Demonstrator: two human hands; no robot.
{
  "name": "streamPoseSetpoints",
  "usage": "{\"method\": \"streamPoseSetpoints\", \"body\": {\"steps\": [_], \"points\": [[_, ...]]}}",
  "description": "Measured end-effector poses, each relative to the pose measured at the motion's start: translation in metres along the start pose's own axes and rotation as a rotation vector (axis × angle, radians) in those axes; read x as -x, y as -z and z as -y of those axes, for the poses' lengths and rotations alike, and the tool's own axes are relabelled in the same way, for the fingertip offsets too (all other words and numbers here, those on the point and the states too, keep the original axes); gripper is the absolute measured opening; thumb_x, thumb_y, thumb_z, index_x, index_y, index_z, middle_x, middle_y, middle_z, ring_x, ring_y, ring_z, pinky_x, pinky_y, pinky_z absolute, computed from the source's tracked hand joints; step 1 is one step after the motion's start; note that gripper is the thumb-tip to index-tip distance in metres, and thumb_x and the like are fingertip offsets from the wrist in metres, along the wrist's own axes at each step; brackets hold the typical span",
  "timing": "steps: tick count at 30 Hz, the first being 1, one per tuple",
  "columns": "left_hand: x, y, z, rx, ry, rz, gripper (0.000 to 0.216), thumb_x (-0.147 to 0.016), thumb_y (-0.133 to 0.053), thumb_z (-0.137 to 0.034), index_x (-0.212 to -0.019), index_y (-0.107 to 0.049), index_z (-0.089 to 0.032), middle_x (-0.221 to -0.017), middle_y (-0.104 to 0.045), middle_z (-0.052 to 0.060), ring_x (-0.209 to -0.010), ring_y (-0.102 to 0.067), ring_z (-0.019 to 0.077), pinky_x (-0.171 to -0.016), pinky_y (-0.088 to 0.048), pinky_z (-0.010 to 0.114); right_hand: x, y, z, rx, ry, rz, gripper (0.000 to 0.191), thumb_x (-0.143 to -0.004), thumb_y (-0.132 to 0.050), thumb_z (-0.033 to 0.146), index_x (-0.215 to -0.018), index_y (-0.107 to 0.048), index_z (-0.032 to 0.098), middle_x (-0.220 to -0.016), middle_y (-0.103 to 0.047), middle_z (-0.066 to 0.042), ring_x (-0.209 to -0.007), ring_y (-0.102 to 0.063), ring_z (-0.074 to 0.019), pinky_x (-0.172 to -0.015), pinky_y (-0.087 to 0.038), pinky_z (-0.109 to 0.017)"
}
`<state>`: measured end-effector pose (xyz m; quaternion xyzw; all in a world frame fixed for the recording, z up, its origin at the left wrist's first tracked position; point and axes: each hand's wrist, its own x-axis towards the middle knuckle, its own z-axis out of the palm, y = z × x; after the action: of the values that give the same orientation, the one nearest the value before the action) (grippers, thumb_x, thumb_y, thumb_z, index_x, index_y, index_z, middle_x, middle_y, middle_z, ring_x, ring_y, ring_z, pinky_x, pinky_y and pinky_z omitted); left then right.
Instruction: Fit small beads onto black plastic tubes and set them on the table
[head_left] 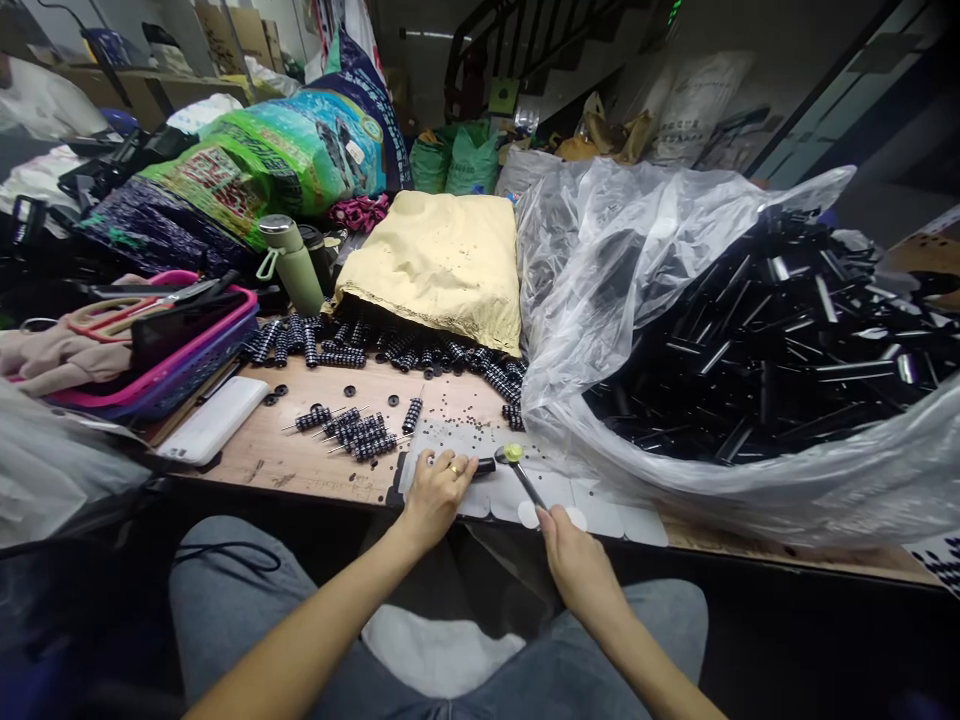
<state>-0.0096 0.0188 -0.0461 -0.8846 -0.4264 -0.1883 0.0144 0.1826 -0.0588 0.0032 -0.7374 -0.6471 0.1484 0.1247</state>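
My right hand (579, 555) is closed round the handle of a small hammer (531, 485). The hammer's head, with a yellow-green face, is by the right end of a black cylindrical part (485, 467); whether they touch I cannot tell. My left hand (441, 488) grips that part, its fingers covering most of it. Both hands are over pale sheets (502, 492) at the table's front edge. Left of them lies a group of black-and-white patterned rollers (364, 437) with thin metal pins sticking out. Tiny dark bits (457, 415) are scattered just beyond the sheets.
A large clear plastic bag (600, 340) full of black parts (750, 350) takes up the right side. A yellow sack (439, 260) lies behind more rollers (311, 340). Further left are a green flask (292, 268), a pink basket (244, 310) and a white phone-like object (214, 420).
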Motion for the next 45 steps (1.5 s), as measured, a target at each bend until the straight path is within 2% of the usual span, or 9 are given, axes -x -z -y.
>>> {"method": "streamPoseSetpoints", "body": {"steps": [6, 11, 17, 23, 26, 29, 34, 40, 45], "points": [[0.004, -0.010, -0.030, -0.038, 0.007, 0.057, 0.052, -0.085, -0.035, -0.031, -0.130, -0.033, -0.005, -0.133, -0.040, 0.018, -0.127, -0.028, 0.0267, -0.103, -0.022, 0.046, 0.006, 0.009, 0.036, -0.165, 0.177, -0.083, 0.038, -0.091, -0.015, 0.043, -0.073, -0.042, 0.023, -0.056, -0.053, -0.001, -0.047, -0.051, -0.0148, -0.047, -0.032, -0.023], [0.000, -0.016, -0.030, -0.050, -0.038, 0.090, 0.049, -0.082, -0.034, -0.018, -0.128, -0.035, -0.001, -0.133, -0.038, 0.019, -0.126, -0.031, 0.0265, -0.101, -0.028, 0.041, 0.002, -0.011, 0.052, 0.071, 0.221, 0.132, 0.038, -0.091, -0.020, 0.042, -0.071, -0.046, 0.022, -0.056, -0.058, -0.001, -0.047, -0.054, -0.0164, -0.045, -0.025, -0.023], [-0.013, 0.004, -0.030, 0.149, 0.170, 0.112, 0.041, -0.081, -0.031, -0.005, -0.119, -0.046, -0.010, -0.098, -0.059, 0.014, -0.092, -0.054, 0.0232, -0.077, -0.046, 0.037, -0.019, 0.005, 0.031, 0.080, 0.100, -0.031, 0.040, -0.091, -0.016, 0.045, -0.074, -0.045, 0.022, -0.055, -0.057, 0.000, -0.051, -0.056, -0.0172, -0.047, -0.026, -0.024], [0.032, 0.021, -0.059, 0.399, 0.027, 0.088, 0.040, -0.083, -0.034, -0.012, -0.121, -0.047, -0.016, -0.094, -0.059, 0.013, -0.084, -0.053, 0.0232, -0.071, -0.048, 0.036, -0.051, -0.004, -0.007, 0.360, 0.007, -0.109, 0.037, -0.089, -0.027, 0.046, -0.073, -0.049, 0.021, -0.066, -0.060, -0.004, -0.055, -0.056, -0.0186, -0.048, -0.026, -0.025], [0.030, 0.029, -0.029, 0.258, 0.154, -0.028, 0.042, -0.083, -0.044, -0.024, -0.125, -0.045, -0.017, -0.111, -0.053, 0.016, -0.101, -0.048, 0.0276, -0.083, -0.042, 0.044, -0.060, -0.018, -0.014, 0.438, 0.078, -0.191, 0.036, -0.088, -0.032, 0.045, -0.070, -0.049, 0.019, -0.072, -0.058, -0.006, -0.070, -0.055, -0.0212, -0.055, -0.032, -0.028], [0.012, 0.039, 0.035, 0.051, 0.305, -0.078, 0.045, -0.084, -0.044, -0.033, -0.127, -0.043, -0.024, -0.125, -0.042, 0.015, -0.115, -0.037, 0.0312, -0.092, -0.033, 0.051, -0.062, -0.026, -0.014, 0.484, 0.117, -0.258, 0.035, -0.087, -0.035, 0.045, -0.070, -0.049, 0.018, -0.072, -0.055, -0.006, -0.074, -0.052, -0.0219, -0.060, -0.033, -0.029], [0.005, 0.053, 0.124, -0.036, 0.441, -0.001, 0.041, -0.088, -0.032, -0.024, -0.127, -0.043, -0.024, -0.104, -0.051, 0.012, -0.098, -0.046, 0.0253, -0.081, -0.040, 0.040, -0.061, -0.031, -0.014, 0.465, 0.101, -0.294, 0.035, -0.087, -0.035, 0.047, -0.071, -0.048, 0.018, -0.072, -0.054, -0.005, -0.073, -0.050, -0.0210, -0.061, -0.032, -0.030], [0.003, 0.063, 0.153, -0.082, 0.214, 0.375, 0.055, -0.077, -0.034, -0.002, -0.124, -0.046, -0.027, -0.092, -0.051, 0.009, -0.082, -0.052, 0.0192, -0.071, -0.041, 0.029, -0.063, -0.034, -0.015, 0.496, 0.064, -0.317, 0.035, -0.085, -0.038, 0.049, -0.070, -0.047, 0.019, -0.071, -0.052, -0.003, -0.072, -0.049, -0.0202, -0.059, -0.030, -0.029], [0.005, 0.062, 0.156, -0.032, 0.216, 0.296, 0.033, -0.082, -0.041, -0.016, -0.114, -0.050, -0.018, -0.087, -0.054, 0.009, -0.080, -0.054, 0.0198, -0.072, -0.043, 0.030, -0.063, -0.036, -0.015, 0.500, 0.081, -0.336, 0.035, -0.084, -0.039, 0.050, -0.070, -0.047, 0.019, -0.070, -0.052, -0.003, -0.072, -0.049, -0.0199, -0.059, -0.031, -0.029]]}}
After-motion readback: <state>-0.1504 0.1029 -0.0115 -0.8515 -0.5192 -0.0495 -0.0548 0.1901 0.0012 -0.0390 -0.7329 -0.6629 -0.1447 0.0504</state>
